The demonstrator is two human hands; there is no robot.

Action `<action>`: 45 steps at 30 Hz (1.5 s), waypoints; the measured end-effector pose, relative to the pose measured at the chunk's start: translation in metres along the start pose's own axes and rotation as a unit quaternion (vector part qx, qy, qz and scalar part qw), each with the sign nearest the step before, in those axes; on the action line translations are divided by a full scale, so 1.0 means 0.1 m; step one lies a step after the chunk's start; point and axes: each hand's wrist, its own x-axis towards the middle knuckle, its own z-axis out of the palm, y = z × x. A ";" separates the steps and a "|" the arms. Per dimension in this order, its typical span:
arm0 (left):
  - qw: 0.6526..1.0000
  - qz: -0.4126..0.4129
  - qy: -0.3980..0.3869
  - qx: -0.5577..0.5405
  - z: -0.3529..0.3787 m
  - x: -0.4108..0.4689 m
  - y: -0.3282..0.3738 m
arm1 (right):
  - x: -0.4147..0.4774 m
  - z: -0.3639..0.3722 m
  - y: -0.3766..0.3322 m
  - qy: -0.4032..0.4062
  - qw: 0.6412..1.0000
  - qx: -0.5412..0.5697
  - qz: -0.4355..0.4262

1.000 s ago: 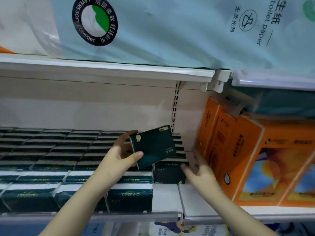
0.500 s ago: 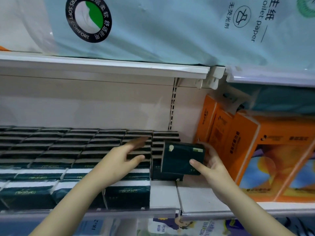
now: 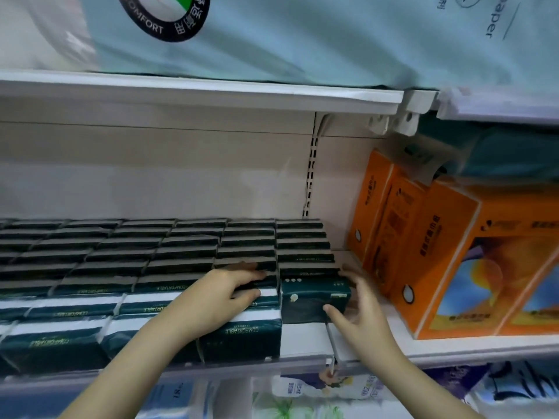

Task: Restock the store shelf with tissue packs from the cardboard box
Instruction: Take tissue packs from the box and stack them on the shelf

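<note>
- One tissue pack [image 3: 311,303]: clamped in my right grip [image 3: 360,316], slotted into the shelf [image 3: 305,340] end row to fill it.
- My left grip [image 3: 217,297]: fingers apart, flat on neighbouring packs [image 3: 242,334], bracing them.

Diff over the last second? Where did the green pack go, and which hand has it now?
The tissue pack passed from the left hand to the right hand, then moved right and down onto the shelf, fronting the rightmost column. The right hand holds it there; the left hand let go and rests on the neighbouring packs. The orange boxes stayed put.
</note>
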 end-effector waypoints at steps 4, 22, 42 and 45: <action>1.000 0.010 -0.001 0.007 0.00 0.01 -0.02 | 0.01 0.07 0.03 0.011 0.997 0.058 0.040; 0.998 0.050 -0.010 0.025 0.02 0.00 -0.08 | -0.06 0.17 0.04 0.048 0.995 0.062 0.058; 0.992 0.122 0.002 -0.037 0.09 0.22 0.57 | 0.02 -0.17 -0.29 0.062 0.990 0.085 -0.094; 0.992 0.114 0.031 -0.033 0.11 0.28 0.64 | 0.03 -0.22 -0.34 0.093 0.985 0.064 -0.130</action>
